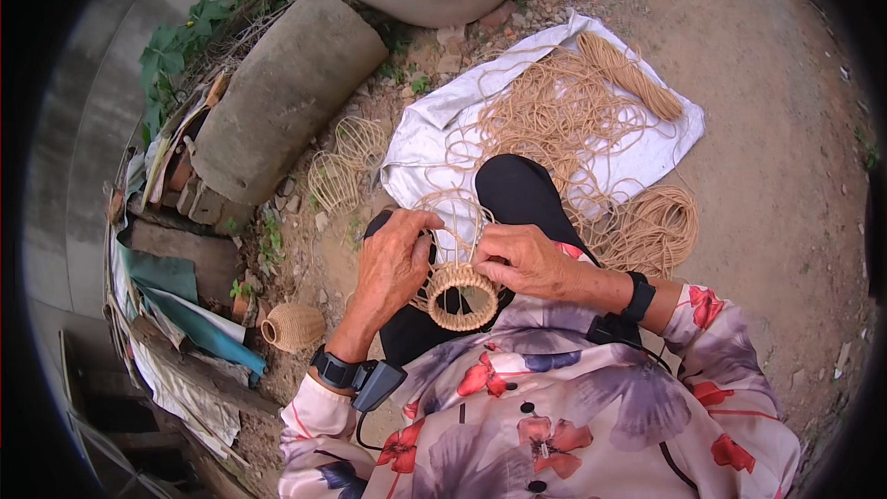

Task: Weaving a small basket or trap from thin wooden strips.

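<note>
- Tan woven piece: located at the centre of the frame, above the lap and between both hands. Its thick ring opening is turned toward the wearer; thin open loops extend from it toward the top of the frame.
- Left hand: closed on the left side of the piece, fingers bent over the open loops. Fingertips are partly hidden. This grip probably steadies the framework.
- Right hand: narrow pinch at the upper right edge of the ring. Whether a strand lies between the fingertips cannot be told.
- Piece relative to grip: the ring sits just below and between the fingers; its lower edge is free of both hands. Holding it low over the lap presumably keeps the ring in plain sight.
- White sheet: spread on the ground at upper centre, bearing loose cord and a tied cord bundle. It likely keeps the cord off the dirt.
- Coiled cord: right of centre, beside the right knee, apparently placed for easy reach.
- Open frames and small woven basket: on the ground, left of centre, apart from the hands.
</note>
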The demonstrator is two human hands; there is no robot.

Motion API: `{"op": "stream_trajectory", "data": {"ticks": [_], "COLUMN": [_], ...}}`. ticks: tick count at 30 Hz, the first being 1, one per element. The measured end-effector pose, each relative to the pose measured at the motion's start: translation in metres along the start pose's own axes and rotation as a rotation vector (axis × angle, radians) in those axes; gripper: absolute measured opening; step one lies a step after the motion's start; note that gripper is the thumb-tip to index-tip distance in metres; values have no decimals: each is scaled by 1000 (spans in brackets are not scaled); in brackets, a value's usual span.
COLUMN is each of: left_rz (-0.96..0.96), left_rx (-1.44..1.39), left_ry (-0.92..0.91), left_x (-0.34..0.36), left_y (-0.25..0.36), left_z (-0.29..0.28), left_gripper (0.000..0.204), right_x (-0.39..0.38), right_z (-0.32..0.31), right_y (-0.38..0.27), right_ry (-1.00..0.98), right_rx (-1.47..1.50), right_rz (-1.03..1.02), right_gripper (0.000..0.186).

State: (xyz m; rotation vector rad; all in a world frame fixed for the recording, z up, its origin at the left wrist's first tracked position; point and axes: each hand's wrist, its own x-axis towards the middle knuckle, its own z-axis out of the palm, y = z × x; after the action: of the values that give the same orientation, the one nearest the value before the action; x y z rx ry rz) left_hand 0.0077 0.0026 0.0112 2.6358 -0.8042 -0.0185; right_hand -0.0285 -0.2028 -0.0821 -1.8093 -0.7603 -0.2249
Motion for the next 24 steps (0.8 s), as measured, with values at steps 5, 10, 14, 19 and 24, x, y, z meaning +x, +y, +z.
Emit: {"op": "stream_trajectory", "data": {"ticks": [5,10,14,19,24], "left_rz": [55,-4,-107,-72,-145], "left_rx": [-93,-56,-162,-127,-207], "left_ry": [-20,-95,-23,-50,-271], "left_x": [-2,1,8,20,30], "left_y": [-10,-15,-40,-62,-68], "left_z": [3,1,6,7,9], "left_gripper": [33,40,43,53,36], "right_x": [10,15,21,22,19], "right_z": [1,2,-3,-5,-6], "right_y": [-5,3,-6,7,7], "right_ry": [-51,-80,-58,-170,-225], "right_rx": [146,67,53,-19,25], "right_rz": [255,159,279,258,198], "right_gripper": [10,12,30,40,34]}}
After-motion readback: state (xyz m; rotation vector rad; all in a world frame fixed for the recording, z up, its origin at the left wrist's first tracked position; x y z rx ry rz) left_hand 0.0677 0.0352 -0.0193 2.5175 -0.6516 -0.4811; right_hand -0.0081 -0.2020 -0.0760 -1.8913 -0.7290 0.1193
